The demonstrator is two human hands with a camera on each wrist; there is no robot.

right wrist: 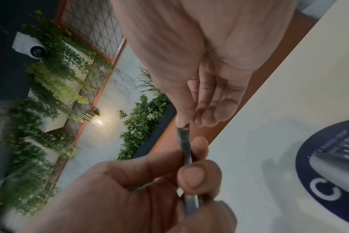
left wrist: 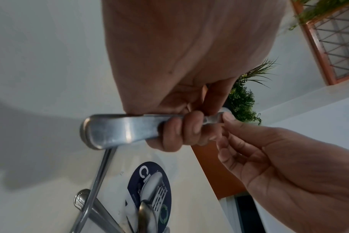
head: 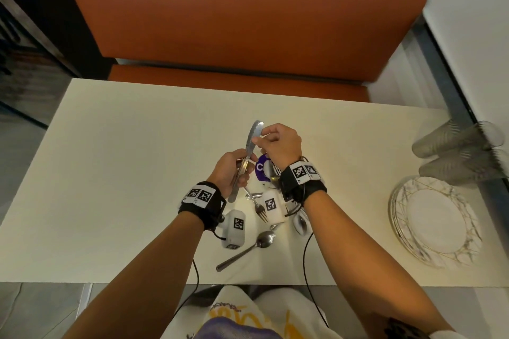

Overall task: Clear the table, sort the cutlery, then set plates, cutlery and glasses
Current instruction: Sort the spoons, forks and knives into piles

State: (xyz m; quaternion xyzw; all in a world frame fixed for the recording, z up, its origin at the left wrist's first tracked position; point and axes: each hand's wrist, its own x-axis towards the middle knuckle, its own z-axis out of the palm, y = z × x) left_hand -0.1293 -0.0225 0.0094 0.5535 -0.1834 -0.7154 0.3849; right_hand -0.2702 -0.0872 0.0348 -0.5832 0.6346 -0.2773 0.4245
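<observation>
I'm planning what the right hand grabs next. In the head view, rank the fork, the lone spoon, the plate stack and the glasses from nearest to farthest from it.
From the right hand:
1. Fork, just below it.
2. Lone spoon, nearer the table's front edge.
3. Glasses and plate stack, far right, too close to call.

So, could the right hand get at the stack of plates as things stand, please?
Probably yes: the plates lie unobstructed on its side, but the right hand pinches the knife and must release it first.
</observation>
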